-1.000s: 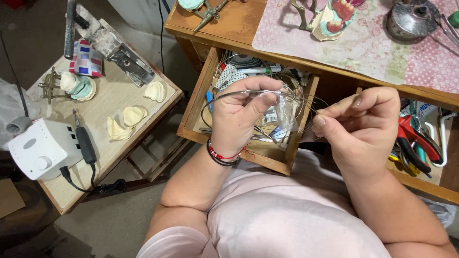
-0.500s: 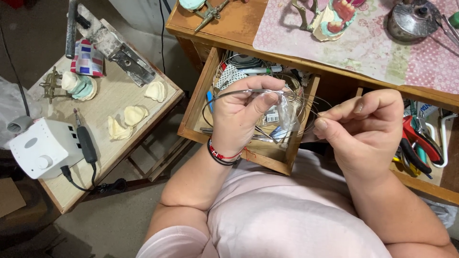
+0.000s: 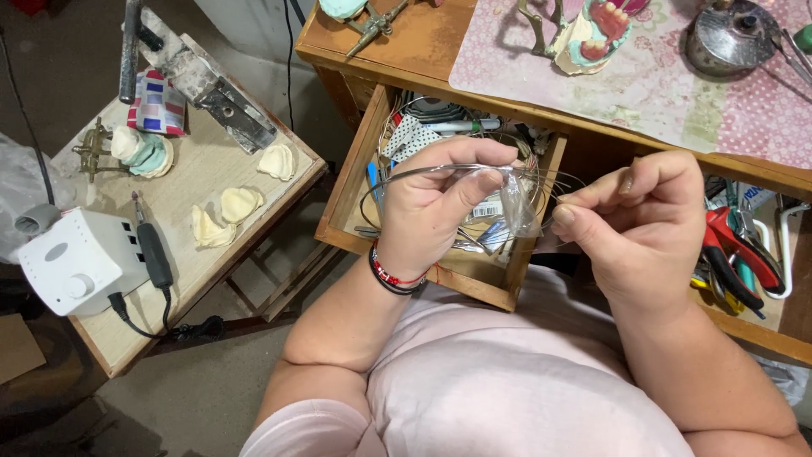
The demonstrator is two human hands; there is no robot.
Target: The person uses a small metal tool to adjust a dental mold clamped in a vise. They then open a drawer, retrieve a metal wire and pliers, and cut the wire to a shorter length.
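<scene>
My left hand [image 3: 436,207] pinches a small clear plastic bag [image 3: 516,203] and a coil of thin metal wire [image 3: 397,179] above an open wooden drawer [image 3: 359,178]. My right hand [image 3: 639,224] is close beside it on the right, thumb and forefinger pinched on the end of the wire coming out of the bag. A red and black bracelet circles my left wrist. The drawer below holds pens, wire loops and small packets.
A second open drawer [image 3: 761,334] on the right holds red-handled pliers [image 3: 740,250]. The wooden desk [image 3: 406,42] carries a patterned mat, a dental model on an articulator [image 3: 592,30] and a metal pot [image 3: 732,38]. A side table [image 3: 194,182] at left bears plaster casts, a white motor box [image 3: 72,262] and a handpiece.
My hands stay nearly still; the right fingers shift slightly on the wire and the bag turns a little.
</scene>
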